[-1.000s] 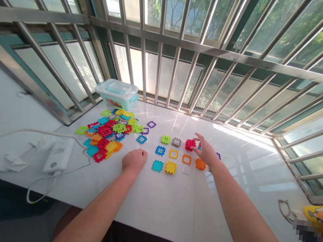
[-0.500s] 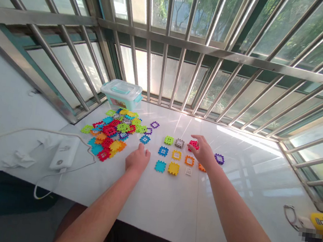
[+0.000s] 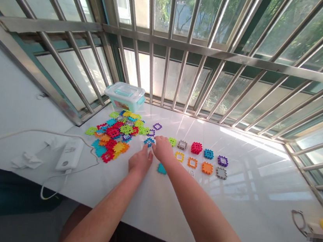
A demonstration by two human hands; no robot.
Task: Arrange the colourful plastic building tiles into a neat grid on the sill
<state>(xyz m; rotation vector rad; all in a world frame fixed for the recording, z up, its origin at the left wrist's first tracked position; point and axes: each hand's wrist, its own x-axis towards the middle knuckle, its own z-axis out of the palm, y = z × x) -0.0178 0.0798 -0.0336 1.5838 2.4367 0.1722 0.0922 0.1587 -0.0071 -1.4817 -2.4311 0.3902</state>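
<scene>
A blue square-frame building tile (image 3: pixel 149 141) with toothed edges lies between my hands. My left hand (image 3: pixel 140 161) is at its near edge, index finger stretched to it and the other fingers curled. My right hand (image 3: pixel 163 149) reaches across from the right, its fingertips closed at the tile's right edge. Under and beside the right forearm are sorted tiles: a light green one (image 3: pixel 172 141), a turquoise one (image 3: pixel 162 168), a yellow frame (image 3: pixel 179 156) and an orange frame (image 3: pixel 192 163). A red stack (image 3: pixel 196 148) stands behind them. The right hand and forearm hide some tiles.
A heap of mixed tiles (image 3: pixel 119 131) lies to the left, before a lidded box (image 3: pixel 125 96). Purple frames (image 3: pixel 157 127) lie behind my hands. A white power strip (image 3: pixel 69 156) with its cable is at far left. Metal bars (image 3: pixel 171 42) line the back.
My right hand has moved left from the red stack to the blue tile, uncovering blue, orange and grey tiles at the right. My left hand stays by the blue tile. The view has shifted slightly.
</scene>
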